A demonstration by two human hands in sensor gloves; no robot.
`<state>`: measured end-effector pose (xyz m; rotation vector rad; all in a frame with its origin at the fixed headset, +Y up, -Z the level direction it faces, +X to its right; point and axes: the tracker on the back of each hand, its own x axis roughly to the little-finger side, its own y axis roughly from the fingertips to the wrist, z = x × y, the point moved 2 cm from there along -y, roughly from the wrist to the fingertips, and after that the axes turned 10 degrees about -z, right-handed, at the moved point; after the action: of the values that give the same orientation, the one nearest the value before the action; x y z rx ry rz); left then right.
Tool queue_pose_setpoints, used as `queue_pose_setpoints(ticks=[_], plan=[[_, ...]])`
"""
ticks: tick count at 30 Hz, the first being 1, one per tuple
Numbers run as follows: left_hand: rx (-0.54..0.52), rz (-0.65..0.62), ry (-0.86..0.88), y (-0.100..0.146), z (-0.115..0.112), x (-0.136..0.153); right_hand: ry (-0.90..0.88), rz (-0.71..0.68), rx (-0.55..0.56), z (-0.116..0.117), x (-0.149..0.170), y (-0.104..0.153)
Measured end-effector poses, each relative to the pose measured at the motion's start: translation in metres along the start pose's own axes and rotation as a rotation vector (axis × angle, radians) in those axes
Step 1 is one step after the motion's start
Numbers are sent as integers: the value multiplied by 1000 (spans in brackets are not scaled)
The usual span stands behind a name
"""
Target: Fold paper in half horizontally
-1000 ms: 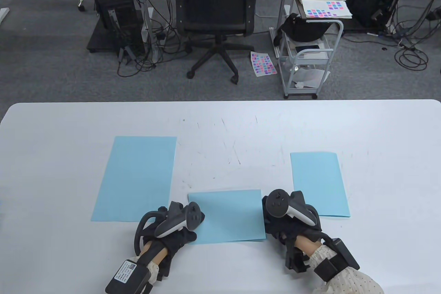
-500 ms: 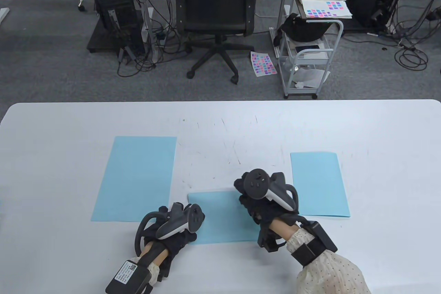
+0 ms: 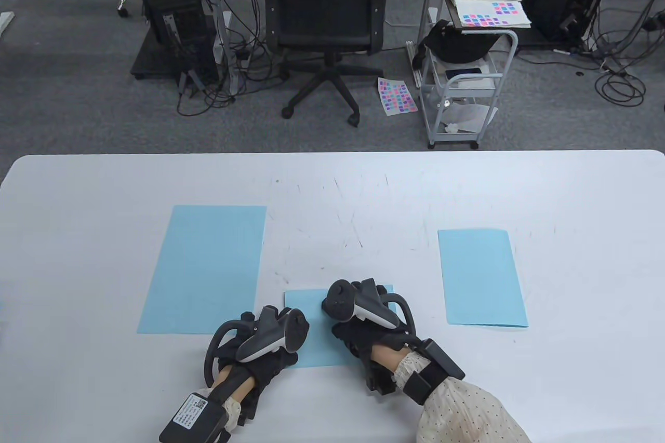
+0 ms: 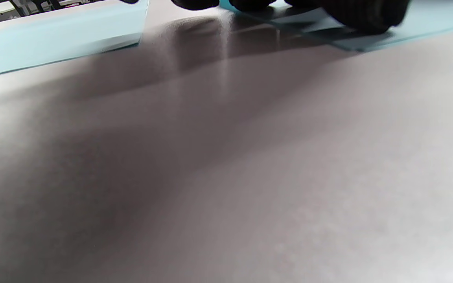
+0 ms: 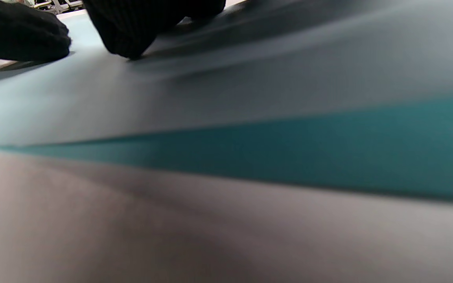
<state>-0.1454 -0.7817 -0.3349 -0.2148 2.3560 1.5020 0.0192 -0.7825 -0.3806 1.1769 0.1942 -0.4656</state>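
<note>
A folded light-blue paper [image 3: 309, 303] lies near the table's front edge, between my hands. My left hand [image 3: 280, 347] rests on its lower left corner, and in the left wrist view its fingertips [image 4: 360, 15] press on the paper's edge [image 4: 427, 23]. My right hand [image 3: 358, 326] lies over the middle and right of the paper. In the right wrist view its fingertips [image 5: 132, 27] press down on the blue sheet [image 5: 250, 157]. Neither hand grips anything. Most of the paper's right half is hidden under the right hand.
A larger unfolded blue sheet [image 3: 208, 266] lies to the left, and it also shows in the left wrist view [image 4: 53, 39]. A folded blue sheet [image 3: 480, 277] lies to the right. The white table [image 3: 363, 188] is scuffed in the middle. An office chair [image 3: 324, 7] and a cart [image 3: 467, 79] stand beyond it.
My right hand has slid left across the folded paper, from its right edge to its middle. My left hand has stayed on the left corner.
</note>
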Motion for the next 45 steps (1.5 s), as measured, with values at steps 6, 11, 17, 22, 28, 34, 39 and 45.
queue_pose_setpoints(ticks=[6,11,17,22,28,34,39,45], plan=[[6,6,9,0,-1,1,2,28,-31,-3,1,-5],[17,12,19,0,-1,1,47,33,-48,-5,3,-5],[23,18,30,0,-1,2,30,56,-73,-6,10,-5],[21,16,10,0,0,2,35,72,-81,-7,15,-3],[20,17,6,0,0,3,34,93,-82,-9,24,0],[27,24,6,0,0,2,12,119,-78,-10,38,7],[40,29,8,0,1,2,-5,138,-74,-11,48,11],[45,35,10,-1,1,2,-7,163,-74,-13,59,15]])
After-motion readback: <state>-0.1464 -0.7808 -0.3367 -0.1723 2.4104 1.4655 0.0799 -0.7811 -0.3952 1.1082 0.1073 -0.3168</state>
